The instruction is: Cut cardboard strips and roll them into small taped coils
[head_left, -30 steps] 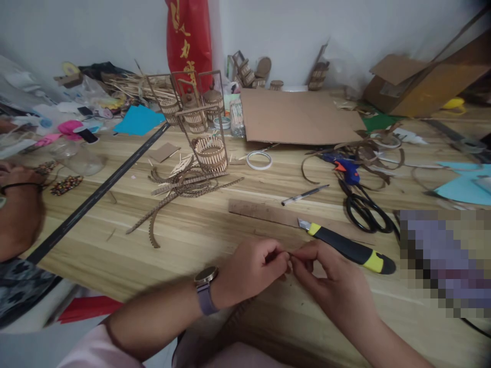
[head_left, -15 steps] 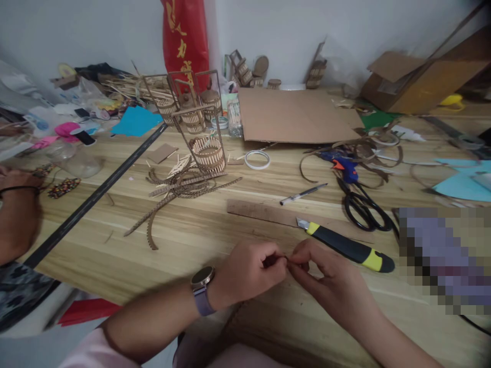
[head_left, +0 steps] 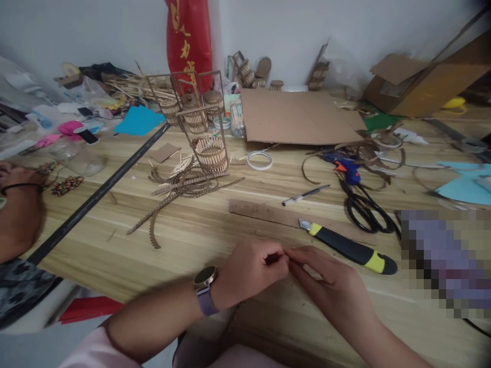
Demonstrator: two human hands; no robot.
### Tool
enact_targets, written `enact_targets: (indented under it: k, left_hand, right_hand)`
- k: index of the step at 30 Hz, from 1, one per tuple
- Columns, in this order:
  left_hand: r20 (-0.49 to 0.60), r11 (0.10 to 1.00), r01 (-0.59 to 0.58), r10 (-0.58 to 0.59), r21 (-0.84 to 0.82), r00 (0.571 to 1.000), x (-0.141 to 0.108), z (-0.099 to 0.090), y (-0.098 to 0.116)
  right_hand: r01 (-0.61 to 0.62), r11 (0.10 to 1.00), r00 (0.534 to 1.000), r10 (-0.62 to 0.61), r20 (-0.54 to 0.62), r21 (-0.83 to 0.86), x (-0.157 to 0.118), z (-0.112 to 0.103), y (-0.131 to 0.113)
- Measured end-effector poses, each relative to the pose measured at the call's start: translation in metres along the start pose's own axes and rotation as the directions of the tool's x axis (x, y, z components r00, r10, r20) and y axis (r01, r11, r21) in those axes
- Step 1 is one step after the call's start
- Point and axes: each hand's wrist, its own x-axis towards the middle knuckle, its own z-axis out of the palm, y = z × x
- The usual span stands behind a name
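My left hand, with a watch on its wrist, is closed in a pinch near the table's front. Fingertip to fingertip with it, my right hand is pinched too. Whatever lies between the fingers is too small and hidden to make out. Just beyond the right hand lies a yellow and black utility knife, its blade end resting on a flat brown cardboard strip. A pen and black-handled scissors lie farther back.
Slatted little buckets with tall handles stand at centre-left, beside notched cardboard strips. A tape roll, a blue glue gun and a large cardboard sheet lie behind. Another person's arm rests at the left edge.
The view has shifted slightly. My right hand's fingers have straightened and drawn closer together at the pinch; my left hand keeps nearly the same pose.
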Motion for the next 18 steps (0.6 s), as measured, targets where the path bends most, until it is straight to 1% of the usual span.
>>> enact_targets:
  k: [3,6,9,11,18]
  left_hand:
    - [-0.03,0.999,0.036,-0.035,0.023,0.999,-0.0001,0.0024,-0.0008]
    - [-0.043,0.997,0.038,-0.035,0.068,0.998,-0.0002,0.0038,-0.0011]
    - [-0.025,0.995,0.027,-0.025,0.1,0.999,-0.0004,0.0036,-0.0008]
    - [-0.005,0.996,0.017,-0.016,0.092,1.0,-0.0004,0.0031,-0.0011]
    - [0.037,0.992,-0.054,0.05,0.116,0.998,-0.0008,0.0016,-0.0045]
  right_hand:
    - [-0.022,1.0,0.999,0.022,0.032,0.004,-0.0003,0.0011,-0.0004]
    - [-0.025,1.0,0.996,0.026,0.083,-0.012,0.0009,0.0009,-0.0003]
    - [0.006,0.999,0.997,-0.003,0.075,-0.045,0.0015,0.0001,0.0016]
    - [0.018,0.998,0.998,-0.014,0.068,-0.055,0.0015,-0.0006,0.0038]
    - [0.043,0.999,0.997,-0.041,0.072,-0.016,0.0017,-0.0018,0.0085]
